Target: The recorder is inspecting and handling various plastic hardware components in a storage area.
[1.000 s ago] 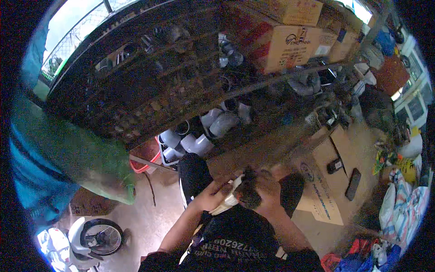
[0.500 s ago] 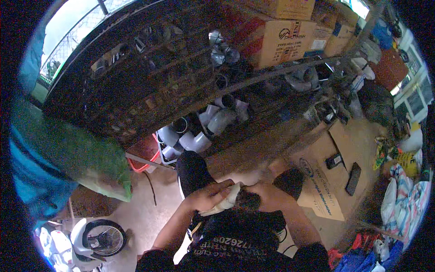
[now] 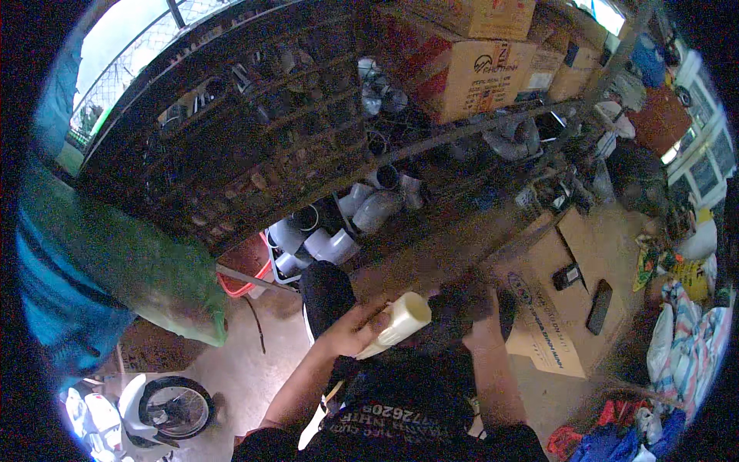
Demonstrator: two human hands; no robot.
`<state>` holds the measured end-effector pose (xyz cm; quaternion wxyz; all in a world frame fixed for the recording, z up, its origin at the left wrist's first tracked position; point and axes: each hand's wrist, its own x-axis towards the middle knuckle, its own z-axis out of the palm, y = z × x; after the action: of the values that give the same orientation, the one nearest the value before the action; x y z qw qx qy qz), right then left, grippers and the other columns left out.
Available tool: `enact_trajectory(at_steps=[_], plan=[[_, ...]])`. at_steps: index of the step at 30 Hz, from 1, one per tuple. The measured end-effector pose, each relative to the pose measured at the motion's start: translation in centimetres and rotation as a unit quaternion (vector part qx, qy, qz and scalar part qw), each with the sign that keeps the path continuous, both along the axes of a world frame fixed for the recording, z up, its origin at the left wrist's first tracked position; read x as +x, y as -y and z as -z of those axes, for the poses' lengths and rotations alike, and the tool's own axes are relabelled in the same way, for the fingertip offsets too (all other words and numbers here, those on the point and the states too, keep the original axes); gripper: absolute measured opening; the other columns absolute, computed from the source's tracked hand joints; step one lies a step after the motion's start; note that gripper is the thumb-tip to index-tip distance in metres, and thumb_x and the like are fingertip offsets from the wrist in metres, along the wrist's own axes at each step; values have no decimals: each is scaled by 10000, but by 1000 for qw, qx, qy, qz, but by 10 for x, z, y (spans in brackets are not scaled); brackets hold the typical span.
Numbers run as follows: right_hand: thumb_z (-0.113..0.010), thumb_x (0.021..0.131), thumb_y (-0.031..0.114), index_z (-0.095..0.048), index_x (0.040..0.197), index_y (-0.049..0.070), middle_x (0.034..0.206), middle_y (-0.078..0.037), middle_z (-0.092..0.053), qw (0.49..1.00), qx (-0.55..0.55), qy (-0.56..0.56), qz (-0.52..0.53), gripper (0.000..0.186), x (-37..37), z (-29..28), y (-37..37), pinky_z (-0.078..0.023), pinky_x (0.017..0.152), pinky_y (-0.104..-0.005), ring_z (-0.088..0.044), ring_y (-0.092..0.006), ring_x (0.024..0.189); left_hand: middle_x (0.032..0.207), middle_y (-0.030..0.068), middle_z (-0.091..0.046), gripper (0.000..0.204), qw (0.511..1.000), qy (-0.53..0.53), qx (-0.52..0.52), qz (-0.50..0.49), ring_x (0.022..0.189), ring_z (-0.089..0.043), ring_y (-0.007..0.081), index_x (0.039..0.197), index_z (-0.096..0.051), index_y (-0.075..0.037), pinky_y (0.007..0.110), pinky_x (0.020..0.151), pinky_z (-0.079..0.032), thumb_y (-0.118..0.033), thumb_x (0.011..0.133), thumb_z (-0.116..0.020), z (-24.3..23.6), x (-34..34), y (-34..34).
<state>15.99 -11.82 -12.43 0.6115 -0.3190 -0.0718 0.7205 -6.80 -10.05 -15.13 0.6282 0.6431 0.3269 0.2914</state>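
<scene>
A cream-coloured tube (image 3: pixel 404 319) is in my left hand (image 3: pixel 354 331), whose fingers wrap round it with its round end pointing up and to the right. My right hand (image 3: pixel 481 327) is a short way right of the tube, its fingers smeared by motion. A dark shape (image 3: pixel 450 304) is beside it, too blurred to name, and I cannot tell whether it is held. My dark-clothed knee (image 3: pixel 327 289) is just beyond my left hand.
Grey pipe elbows (image 3: pixel 331 246) fill a tray on a low shelf ahead, near a red basin (image 3: pixel 246 277). Cardboard boxes (image 3: pixel 485 77) sit upper right; flattened cardboard (image 3: pixel 546 339) with dark objects lies right. Green sacking (image 3: pixel 138 262) and a motorbike wheel (image 3: pixel 173 408) are left, striped sacks (image 3: pixel 673 339) far right.
My right hand has moved right, away from the tube, and blurred. The cream tube in my left hand now shows its round end separate from the dark object that was against it.
</scene>
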Motion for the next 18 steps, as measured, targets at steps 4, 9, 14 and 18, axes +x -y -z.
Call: enact_trajectory(at_steps=[4, 9, 14, 18], plan=[[-653, 692, 115, -503, 1117, 43, 1056, -143, -570, 765, 286, 548, -179, 457, 20, 2, -9, -453, 842, -395, -560, -294, 957, 1005, 175, -562, 418, 970, -72, 222, 67, 914, -560, 261, 1197, -436, -30, 343, 808, -433, -300, 879, -469, 8, 4, -9], [-671, 606, 102, -514, 1012, 63, 982, -148, -569, 548, 310, 727, -274, 437, 11, -11, -11, -412, 805, -395, -531, -343, 962, 833, 226, -570, 425, 916, -235, 288, 149, 767, -584, 344, 1125, -417, -8, 407, 668, -445, -360, 887, -430, -15, 31, -5], [-676, 598, 138, -533, 935, 84, 917, -112, -589, 418, 319, 812, -254, 369, 12, -7, -5, -423, 759, -410, -557, -332, 903, 1012, 199, -516, 378, 931, -224, 177, 226, 947, -519, 329, 1102, -458, -13, 388, 826, -415, -332, 901, -433, -11, 27, -11], [-665, 556, 129, -551, 922, 114, 872, -119, -599, 436, 386, 793, -178, 384, 18, -6, -2, -440, 754, -426, -582, -325, 832, 985, 144, -531, 383, 952, -197, 67, 225, 926, -525, 263, 1105, -458, -23, 365, 812, -419, -346, 900, -449, -12, 36, -21]])
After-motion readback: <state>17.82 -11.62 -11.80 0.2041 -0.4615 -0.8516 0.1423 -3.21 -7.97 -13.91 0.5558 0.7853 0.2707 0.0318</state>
